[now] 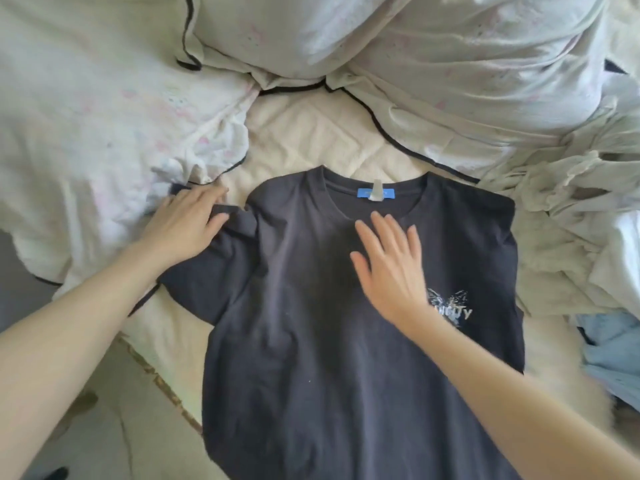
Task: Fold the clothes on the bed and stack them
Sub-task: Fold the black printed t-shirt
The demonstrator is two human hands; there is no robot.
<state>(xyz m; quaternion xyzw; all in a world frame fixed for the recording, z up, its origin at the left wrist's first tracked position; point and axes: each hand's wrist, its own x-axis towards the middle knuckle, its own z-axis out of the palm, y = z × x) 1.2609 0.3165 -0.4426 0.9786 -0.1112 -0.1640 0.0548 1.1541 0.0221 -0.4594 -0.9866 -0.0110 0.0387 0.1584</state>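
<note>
A bed (304, 140) fills nearly the whole view, its cream quilted mattress pad bare in the middle. Rumpled white bedding with faint pink print and dark piping (433, 64) heaps across the top and both sides. Soft daylight washes over it all, brightest at upper right. At lower left, pale floor (114, 438) shows beside the patterned mattress edge (162, 386).

Navy tee (311, 341) w/ blue label (375, 193), white print (450, 306).
</note>
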